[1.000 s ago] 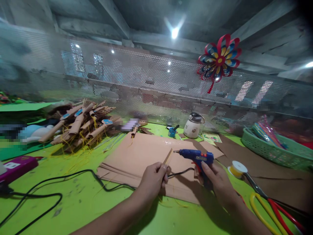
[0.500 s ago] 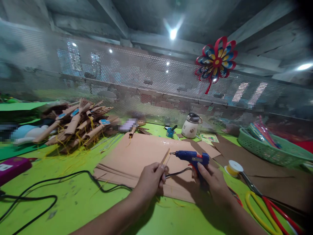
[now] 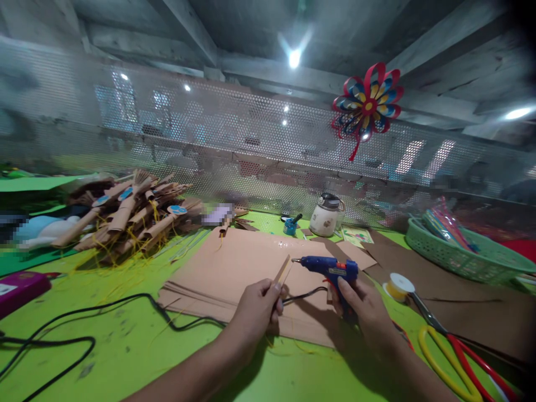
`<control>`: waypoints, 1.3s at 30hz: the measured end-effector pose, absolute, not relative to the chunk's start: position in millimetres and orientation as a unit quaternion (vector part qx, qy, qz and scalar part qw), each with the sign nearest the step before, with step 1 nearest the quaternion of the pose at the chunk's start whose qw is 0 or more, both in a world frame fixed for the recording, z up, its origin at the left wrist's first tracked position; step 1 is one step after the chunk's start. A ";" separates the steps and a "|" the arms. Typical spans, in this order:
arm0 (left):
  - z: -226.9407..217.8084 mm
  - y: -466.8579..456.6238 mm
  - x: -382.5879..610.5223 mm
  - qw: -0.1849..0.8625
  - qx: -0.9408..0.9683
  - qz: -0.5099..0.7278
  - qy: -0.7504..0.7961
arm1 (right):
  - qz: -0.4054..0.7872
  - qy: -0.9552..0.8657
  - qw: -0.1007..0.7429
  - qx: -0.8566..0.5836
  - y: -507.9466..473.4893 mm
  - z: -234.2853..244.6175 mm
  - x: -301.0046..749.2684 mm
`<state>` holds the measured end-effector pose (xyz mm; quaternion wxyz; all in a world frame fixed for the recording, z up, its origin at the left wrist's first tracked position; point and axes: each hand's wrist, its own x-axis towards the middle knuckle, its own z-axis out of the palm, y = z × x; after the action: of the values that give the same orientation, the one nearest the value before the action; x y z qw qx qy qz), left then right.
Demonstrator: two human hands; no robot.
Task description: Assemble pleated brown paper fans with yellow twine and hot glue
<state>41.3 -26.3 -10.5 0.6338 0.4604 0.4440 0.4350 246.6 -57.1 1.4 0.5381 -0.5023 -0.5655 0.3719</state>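
Pinched in my left hand (image 3: pixel 262 304) is a narrow brown paper strip (image 3: pixel 283 269), held upright and slanting to the right. My right hand (image 3: pixel 362 304) is wrapped round the handle of a blue glue gun (image 3: pixel 329 266). The gun's metal nozzle points left, close to the strip's upper end; I cannot tell whether they touch. Both hands are above a stack of brown paper sheets (image 3: pixel 251 251) on the green table (image 3: pixel 125 357). A black cord (image 3: pixel 146 298) runs across the table and behind my left hand toward the gun.
At the left lies a pile of rolled brown paper pieces (image 3: pixel 125 218) with yellow threads. A purple tool (image 3: pixel 25 293) is at the left edge. Scissors (image 3: pixel 439 335), a yellow thread spool (image 3: pixel 399 286) and a green basket (image 3: pixel 464 257) are at the right. A white jar (image 3: pixel 324 218) stands behind.
The whole view has shifted slightly to the left. Both hands keep their grips, and the nozzle stays close to the paper strip.
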 end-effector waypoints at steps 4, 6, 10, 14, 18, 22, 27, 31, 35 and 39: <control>-11.0 -25.2 40.6 0.639 0.455 0.430 0.448 | 0.369 -0.560 0.535 -0.513 -58.8 0.4 246.0; -11.6 -24.2 40.5 0.635 0.458 0.429 0.450 | 0.367 -0.562 0.532 -0.516 -60.0 0.5 245.0; -9.8 -23.8 40.7 0.632 0.453 0.437 0.453 | 0.363 -0.571 0.519 -0.522 -61.8 2.3 242.4; -4.1 -25.3 41.2 0.635 0.444 0.432 0.462 | 0.352 -0.587 0.510 -0.521 -60.7 1.9 243.0; -1.8 -25.8 41.5 0.633 0.444 0.426 0.470 | 0.349 -0.612 0.489 -0.514 -58.2 0.3 247.4; -4.1 -25.1 41.6 0.628 0.453 0.424 0.469 | 0.341 -0.621 0.481 -0.517 -57.5 1.0 250.1; -3.7 -26.0 41.2 0.624 0.460 0.415 0.476 | 0.353 -0.613 0.471 -0.526 -59.0 3.5 249.6; -2.7 -26.1 41.2 0.625 0.462 0.416 0.472 | 0.356 -0.598 0.483 -0.532 -57.6 0.6 250.7; -4.3 -25.6 41.5 0.624 0.461 0.419 0.471 | 0.351 -0.583 0.506 -0.531 -54.6 -4.1 251.9; -5.5 -26.7 41.5 0.621 0.468 0.417 0.470 | 0.335 -0.576 0.515 -0.539 -54.0 -3.8 251.6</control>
<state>41.5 -26.7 -5.5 0.6215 0.4675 0.4705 0.4169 251.6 -54.0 -3.8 0.5148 -0.5394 -0.5760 0.3351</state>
